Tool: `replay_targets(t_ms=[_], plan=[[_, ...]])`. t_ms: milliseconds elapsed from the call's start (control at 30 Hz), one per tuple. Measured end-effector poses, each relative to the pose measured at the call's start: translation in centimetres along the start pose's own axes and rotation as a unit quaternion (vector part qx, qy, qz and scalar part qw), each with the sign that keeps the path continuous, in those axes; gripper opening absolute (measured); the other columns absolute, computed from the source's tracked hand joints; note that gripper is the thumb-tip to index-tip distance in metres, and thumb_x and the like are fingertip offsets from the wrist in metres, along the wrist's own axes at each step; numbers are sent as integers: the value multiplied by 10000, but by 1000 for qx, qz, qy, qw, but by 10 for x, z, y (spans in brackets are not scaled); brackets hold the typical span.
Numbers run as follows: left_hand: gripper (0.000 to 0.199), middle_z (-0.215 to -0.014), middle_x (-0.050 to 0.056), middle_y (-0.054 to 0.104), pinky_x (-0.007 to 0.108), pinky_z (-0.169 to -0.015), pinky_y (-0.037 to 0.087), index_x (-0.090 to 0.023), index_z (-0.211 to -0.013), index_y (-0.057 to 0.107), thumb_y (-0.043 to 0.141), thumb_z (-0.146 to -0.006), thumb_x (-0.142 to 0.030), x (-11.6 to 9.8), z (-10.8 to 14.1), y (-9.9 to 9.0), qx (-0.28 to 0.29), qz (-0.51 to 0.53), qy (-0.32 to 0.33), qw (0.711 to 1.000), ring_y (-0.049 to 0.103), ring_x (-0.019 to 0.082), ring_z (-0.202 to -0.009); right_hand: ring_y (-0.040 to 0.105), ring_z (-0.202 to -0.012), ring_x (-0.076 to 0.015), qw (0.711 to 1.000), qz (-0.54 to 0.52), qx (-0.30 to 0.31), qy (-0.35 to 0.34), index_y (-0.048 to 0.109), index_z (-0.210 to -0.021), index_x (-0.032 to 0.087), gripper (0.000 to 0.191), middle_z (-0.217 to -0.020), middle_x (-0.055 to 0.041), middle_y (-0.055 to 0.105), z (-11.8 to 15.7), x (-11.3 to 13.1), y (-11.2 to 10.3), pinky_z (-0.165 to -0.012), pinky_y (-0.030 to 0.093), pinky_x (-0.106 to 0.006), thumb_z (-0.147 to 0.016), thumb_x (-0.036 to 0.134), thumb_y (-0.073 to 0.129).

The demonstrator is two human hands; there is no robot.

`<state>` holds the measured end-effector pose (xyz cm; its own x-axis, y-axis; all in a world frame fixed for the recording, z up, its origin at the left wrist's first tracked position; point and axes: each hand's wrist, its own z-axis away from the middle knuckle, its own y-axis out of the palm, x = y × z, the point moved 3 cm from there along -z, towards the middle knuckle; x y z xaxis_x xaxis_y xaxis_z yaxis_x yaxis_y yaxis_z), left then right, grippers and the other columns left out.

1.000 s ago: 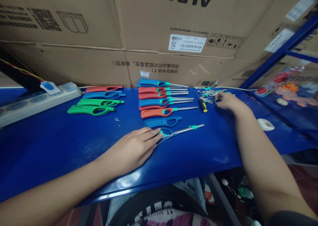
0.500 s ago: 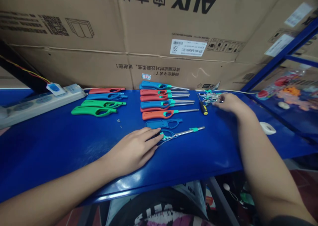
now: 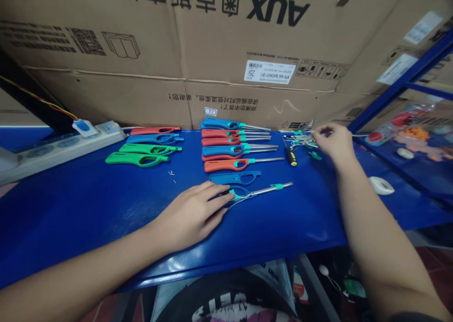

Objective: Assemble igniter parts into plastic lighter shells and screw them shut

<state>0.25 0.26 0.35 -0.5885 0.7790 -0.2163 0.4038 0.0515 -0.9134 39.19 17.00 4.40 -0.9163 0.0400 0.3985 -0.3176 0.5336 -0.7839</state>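
My left hand [image 3: 194, 213] lies palm down over the handle of an opened gas lighter [image 3: 262, 191], holding it against the table; the fingers hide most of the handle. Its metal barrel with a turquoise clip and some loose wires stick out to the right. Just beyond lies a separate blue handle shell [image 3: 235, 177]. My right hand [image 3: 334, 145] is at the back right, fingers curled together at the edge of a pile of small white and turquoise parts [image 3: 302, 139]; what they hold is too small to make out. A black-and-yellow screwdriver [image 3: 291, 157] lies left of that pile.
Several lighters [image 3: 226, 165] lie in a column at the middle back. Green, blue and red handle shells [image 3: 138, 159] lie to the left, near a power strip [image 3: 63, 145]. A white oval object [image 3: 381, 185] sits on the right. A cardboard box [image 3: 212, 53] walls off the back.
My right hand has drawn slightly up and right from the pile of small parts, and a turquoise piece beside it now shows. My left hand stays on the lighter. The view has shifted slightly.
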Motion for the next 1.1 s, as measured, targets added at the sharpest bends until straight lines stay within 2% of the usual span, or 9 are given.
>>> replay_targets(t_ms=[167, 267, 367, 567, 700, 767, 867, 967, 1100], plan=[[290, -1225, 79, 708, 399, -988, 558, -200, -1251, 680, 551, -991, -218, -3, -3, -6, -79, 130, -46, 987, 635, 217, -1140, 566, -550, -164, 948, -309, -59, 47, 601, -788, 214, 161, -692, -24, 625, 20, 46, -7, -570, 521, -342, -735, 353, 662], [282, -1181, 69, 735, 364, -974, 565, -203, -1244, 694, 582, -989, -243, -2, -3, -8, -130, 189, -92, 969, 662, 200, -1109, 549, -516, -122, 895, -440, 50, 51, 622, -798, 213, 241, -661, 15, 604, 49, 85, 0, -480, 490, -268, -696, 406, 725], [314, -1191, 66, 747, 374, -985, 568, -211, -1267, 694, 624, -972, -289, 2, -4, -5, -151, 226, -129, 953, 689, 211, -1104, 570, -512, -85, 767, -575, 274, 76, 644, -844, 198, 338, -752, 4, 689, 93, 124, 16, -452, 485, -215, -675, 434, 816], [257, -1199, 46, 753, 361, -985, 575, -233, -1173, 753, 682, -936, -302, 6, -4, -2, -195, 293, -156, 923, 714, 215, -1083, 555, -411, -84, 644, -577, 502, 15, 643, -916, 180, 309, -539, 57, 626, 160, 162, 41, -391, 415, -179, -796, 423, 791], [174, -1102, 36, 782, 300, -939, 582, -222, -1062, 788, 703, -918, -269, 3, -5, -8, -216, 309, -146, 915, 728, 188, -1020, 455, -343, -50, 651, -546, 527, -24, 606, -938, 186, 320, -685, 34, 662, 169, 163, 40, -311, 286, -186, -848, 468, 728], [151, -1058, 39, 786, 279, -923, 578, -203, -1026, 786, 708, -909, -258, 3, -6, -11, -225, 314, -158, 908, 728, 180, -993, 408, -367, -28, 701, -506, 495, -79, 612, -989, 187, 291, -805, 9, 662, 166, 161, 32, -330, 277, -195, -882, 444, 695], [141, -1015, 48, 783, 267, -883, 583, -176, -971, 763, 695, -917, -287, 6, -6, -13, -230, 348, -193, 888, 733, 175, -936, 479, -547, -63, 776, -400, 402, -274, 647, -1049, 200, 179, -926, -24, 632, 162, 160, 14, -483, 403, -216, -913, 315, 663], [197, -949, 51, 772, 262, -806, 590, -158, -946, 728, 678, -927, -347, 11, -6, -11, -214, 386, -228, 868, 731, 171, -850, 601, -817, -141, 774, -244, 358, -461, 658, -1107, 217, 182, -1124, -73, 620, 165, 158, 7, -678, 491, -273, -930, 228, 615], [247, -865, 46, 749, 256, -748, 579, -151, -908, 673, 655, -938, -396, 14, -5, -6, -192, 413, -254, 853, 718, 166, -798, 591, -725, -135, 754, -105, 341, -551, 636, -1146, 219, 197, -1171, -68, 620, 169, 152, 15, -630, 465, -285, -987, 250, 525]])
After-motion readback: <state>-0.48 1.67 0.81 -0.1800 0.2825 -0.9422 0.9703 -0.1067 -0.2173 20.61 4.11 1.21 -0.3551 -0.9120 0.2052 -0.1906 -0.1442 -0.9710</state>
